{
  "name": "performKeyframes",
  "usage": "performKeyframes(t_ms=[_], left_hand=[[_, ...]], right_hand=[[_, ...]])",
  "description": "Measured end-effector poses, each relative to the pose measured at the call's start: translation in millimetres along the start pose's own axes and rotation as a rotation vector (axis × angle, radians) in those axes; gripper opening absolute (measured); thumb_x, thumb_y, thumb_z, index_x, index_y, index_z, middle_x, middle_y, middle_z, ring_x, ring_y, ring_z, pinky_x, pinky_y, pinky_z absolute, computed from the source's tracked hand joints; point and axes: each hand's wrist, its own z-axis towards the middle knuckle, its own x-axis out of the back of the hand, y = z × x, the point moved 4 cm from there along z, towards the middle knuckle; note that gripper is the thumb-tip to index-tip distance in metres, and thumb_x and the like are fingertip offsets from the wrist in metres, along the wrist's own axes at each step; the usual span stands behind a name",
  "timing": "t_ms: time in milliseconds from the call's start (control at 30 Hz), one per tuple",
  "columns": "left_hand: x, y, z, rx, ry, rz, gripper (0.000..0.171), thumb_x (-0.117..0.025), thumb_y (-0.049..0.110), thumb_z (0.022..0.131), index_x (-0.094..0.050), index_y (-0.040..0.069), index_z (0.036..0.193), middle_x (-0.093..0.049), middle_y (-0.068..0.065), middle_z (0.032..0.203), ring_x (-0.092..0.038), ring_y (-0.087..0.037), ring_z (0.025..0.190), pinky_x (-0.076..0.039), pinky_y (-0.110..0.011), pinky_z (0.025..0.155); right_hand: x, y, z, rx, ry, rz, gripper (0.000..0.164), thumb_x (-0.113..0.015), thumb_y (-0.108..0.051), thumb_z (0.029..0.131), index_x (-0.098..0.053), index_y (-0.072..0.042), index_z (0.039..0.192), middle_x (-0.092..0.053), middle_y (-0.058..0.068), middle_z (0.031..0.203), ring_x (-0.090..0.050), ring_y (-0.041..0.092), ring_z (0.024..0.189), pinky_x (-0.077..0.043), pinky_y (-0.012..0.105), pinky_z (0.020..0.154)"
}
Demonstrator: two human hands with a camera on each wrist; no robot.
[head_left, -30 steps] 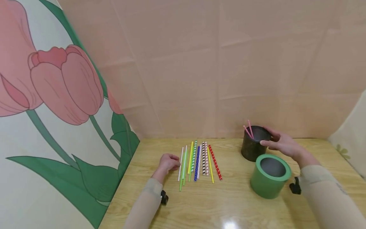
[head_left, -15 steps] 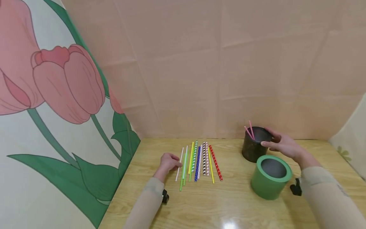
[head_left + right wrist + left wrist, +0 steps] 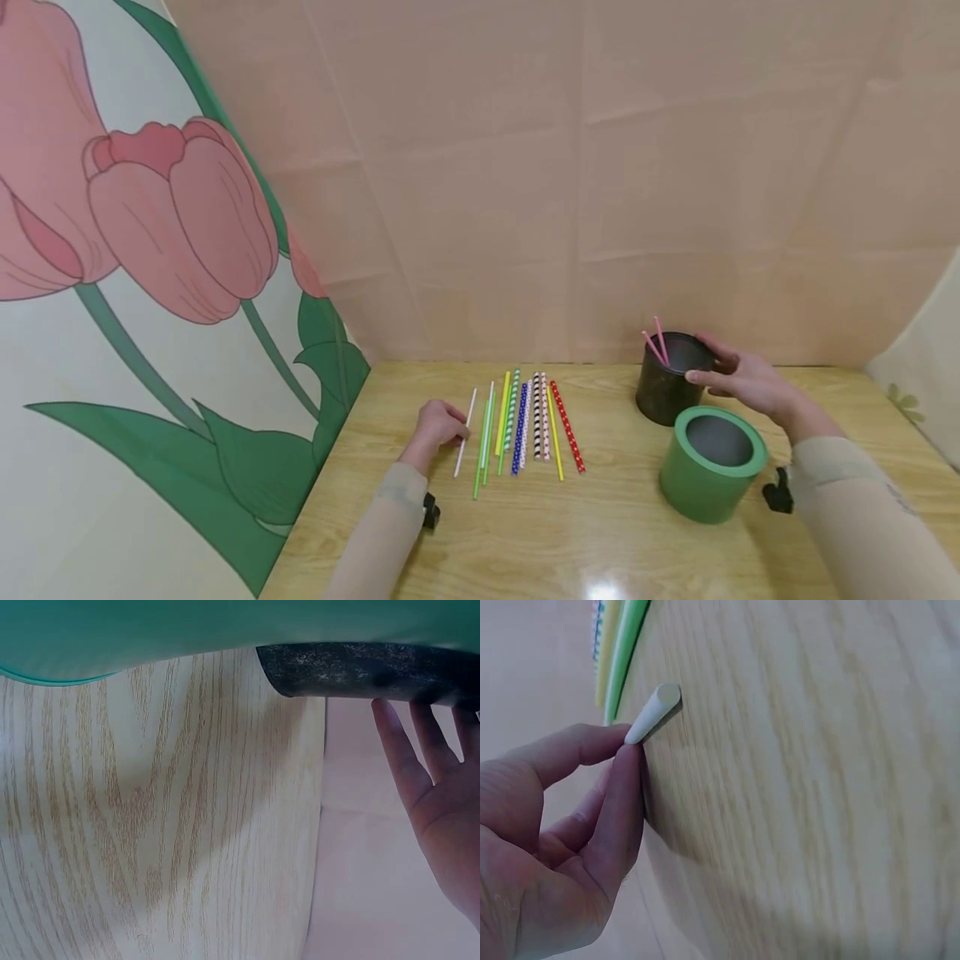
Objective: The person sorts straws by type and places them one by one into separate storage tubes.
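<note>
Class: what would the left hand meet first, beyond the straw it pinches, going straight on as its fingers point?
The left hand would probably meet a green straw; depth is unclear.

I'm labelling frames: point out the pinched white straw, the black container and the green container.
White straw (image 3: 652, 715), left wrist view: its shaft.
Black container (image 3: 662, 392), head view: outer wall.
Green container (image 3: 703, 487), head view: outer wall.
</note>
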Motion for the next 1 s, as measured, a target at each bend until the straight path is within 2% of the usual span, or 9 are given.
performKeyframes(t_ms=[200, 367, 633, 800, 1000], left_hand=[[-1.2, -1.0, 1.0, -0.016, 0.003, 0.038, 0.025, -0.083, -0.014, 0.075, -0.072, -0.004, 0.095, -0.069, -0.015, 0.088, -0.071, -0.023, 0.07, -0.065, -0.029, 0.065], [0.2, -1.6, 3.2, -0.029, -0.011, 0.063, 0.023, -0.084, -0.01, 0.075, -0.073, -0.002, 0.094, -0.07, -0.013, 0.086, -0.071, -0.02, 0.069, -0.064, -0.029, 0.063], [6.9, -6.7, 2.7, -0.075, -0.051, -0.05, 0.026, -0.079, -0.007, 0.079, -0.073, -0.009, 0.104, -0.07, -0.012, 0.088, -0.068, -0.017, 0.068, -0.065, -0.028, 0.066], [9.0, -7.9, 2.0, -0.096, -0.08, -0.094, 0.029, -0.075, -0.009, 0.079, -0.072, -0.01, 0.108, -0.07, -0.011, 0.088, -0.069, -0.018, 0.069, -0.065, -0.03, 0.066], [12.4, -5.6, 0.9, -0.098, -0.12, -0.173, 0.033, -0.071, -0.015, 0.084, -0.07, -0.014, 0.116, -0.074, -0.022, 0.09, -0.073, -0.024, 0.071, -0.066, -0.032, 0.066]], right_hand=[[-3, 2, 1, 0.002, 0.001, -0.006, 0.095, -0.073, -0.038, 0.104, -0.012, -0.009, 0.172, -0.033, 0.043, 0.161, -0.063, 0.036, 0.127, -0.063, 0.046, 0.095], [-2, 2, 1, 0.006, 0.008, -0.006, 0.095, -0.074, -0.038, 0.104, -0.013, -0.009, 0.172, -0.033, 0.042, 0.161, -0.063, 0.033, 0.126, -0.064, 0.046, 0.094], [0, 1, 0, 0.008, 0.004, -0.006, 0.096, -0.073, -0.037, 0.104, -0.012, -0.007, 0.171, -0.03, 0.043, 0.162, -0.064, 0.031, 0.125, -0.064, 0.045, 0.094], [0, 3, 1, -0.001, 0.006, -0.007, 0.096, -0.074, -0.038, 0.103, -0.013, -0.009, 0.172, -0.031, 0.041, 0.162, -0.065, 0.026, 0.123, -0.064, 0.045, 0.094], [0, 4, 2, -0.003, 0.002, -0.014, 0.095, -0.073, -0.04, 0.104, -0.013, -0.012, 0.172, -0.032, 0.042, 0.162, -0.065, 0.037, 0.125, -0.064, 0.045, 0.094]])
